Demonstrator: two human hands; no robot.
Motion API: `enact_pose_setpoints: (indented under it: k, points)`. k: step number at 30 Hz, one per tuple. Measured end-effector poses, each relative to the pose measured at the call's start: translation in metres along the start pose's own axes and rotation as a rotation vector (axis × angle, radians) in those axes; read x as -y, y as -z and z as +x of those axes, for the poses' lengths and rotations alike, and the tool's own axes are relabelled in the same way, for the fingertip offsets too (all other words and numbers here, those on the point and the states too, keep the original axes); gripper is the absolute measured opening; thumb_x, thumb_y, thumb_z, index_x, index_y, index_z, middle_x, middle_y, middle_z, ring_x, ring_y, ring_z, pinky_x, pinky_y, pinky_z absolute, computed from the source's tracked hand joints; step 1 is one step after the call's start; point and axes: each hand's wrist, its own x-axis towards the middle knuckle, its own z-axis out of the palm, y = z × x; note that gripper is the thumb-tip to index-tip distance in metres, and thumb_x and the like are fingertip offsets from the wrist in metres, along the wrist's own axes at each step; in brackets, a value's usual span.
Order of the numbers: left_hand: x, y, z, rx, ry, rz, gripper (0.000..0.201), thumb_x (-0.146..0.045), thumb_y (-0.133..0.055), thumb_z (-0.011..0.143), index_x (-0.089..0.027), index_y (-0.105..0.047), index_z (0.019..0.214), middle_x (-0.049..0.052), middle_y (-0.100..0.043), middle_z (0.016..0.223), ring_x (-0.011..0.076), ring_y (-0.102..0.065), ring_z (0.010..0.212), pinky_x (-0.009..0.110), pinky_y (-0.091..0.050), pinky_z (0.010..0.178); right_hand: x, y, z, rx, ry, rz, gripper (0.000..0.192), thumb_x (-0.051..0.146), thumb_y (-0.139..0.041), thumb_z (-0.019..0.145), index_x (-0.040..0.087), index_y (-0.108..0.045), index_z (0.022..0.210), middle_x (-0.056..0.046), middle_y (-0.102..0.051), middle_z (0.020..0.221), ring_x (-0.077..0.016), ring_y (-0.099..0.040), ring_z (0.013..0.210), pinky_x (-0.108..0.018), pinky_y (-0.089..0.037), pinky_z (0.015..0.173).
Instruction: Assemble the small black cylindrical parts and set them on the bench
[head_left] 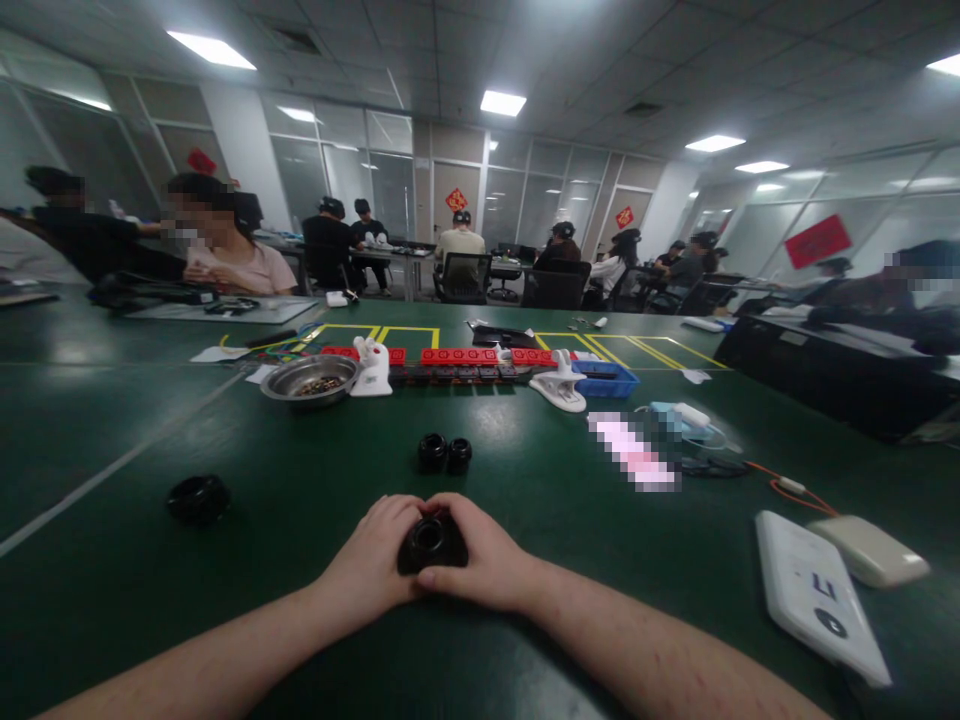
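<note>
Both hands met at the near middle of the dark green table (525,440), closed together around one small black round plastic part with a hollow centre (432,541). The left hand (373,563) cupped its left side, fingers curled over the top edge; the right hand (482,560) wrapped the right side, thumb lying along the front beneath it. The part sat low between the palms, at or just above the tabletop; contact with the surface could not be told. Both forearms rested on the table, angled in from the near edge. Just beyond the hands lay two more small black ring-shaped parts (445,454), side by side and touching. Off to the left, well apart, lay a larger black ring-shaped piece (198,497) alone. Farther back stood a shallow round metal bowl (309,379) with small dark bits in it, a white stand (372,368) just beside it, then a row of red and black blocks (465,364), a second white holder (559,384) and a blue plastic tray (609,379). At the right near edge lay a flat white device (821,596) and a beige oblong case (868,550). Other people sat at tables behind.
</note>
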Motion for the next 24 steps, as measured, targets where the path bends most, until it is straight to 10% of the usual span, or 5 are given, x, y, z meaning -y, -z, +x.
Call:
enact_pose_setpoints:
  k: [17, 24]
  points:
    - [0.0030, -0.0026, 0.0003, -0.019, -0.019, 0.008, 0.038, -0.030, -0.067, 0.057, -0.018, -0.055, 0.091, 0.007, -0.053, 0.103, 0.0260, -0.048, 0.099, 0.039, -0.040, 0.086, -0.0045, -0.0042, 0.0011, -0.062, -0.076, -0.047, 0.049, 0.039, -0.070, 0.059, 0.020, -0.047, 0.098, -0.003, -0.053, 0.091, -0.0189, -0.052, 0.081, -0.031, -0.044, 0.069]
    - [0.0053, -0.0049, 0.0009, -0.020, -0.007, 0.005, 0.045, -0.030, -0.067, 0.057, -0.018, -0.054, 0.099, 0.007, -0.053, 0.106, 0.0265, -0.047, 0.101, 0.040, -0.039, 0.088, -0.0002, 0.0030, 0.0011, 0.024, 0.087, 0.007, 0.055, 0.022, -0.065, 0.065, 0.019, -0.041, 0.115, -0.006, -0.051, 0.110, -0.0200, -0.048, 0.100, -0.034, -0.038, 0.088]
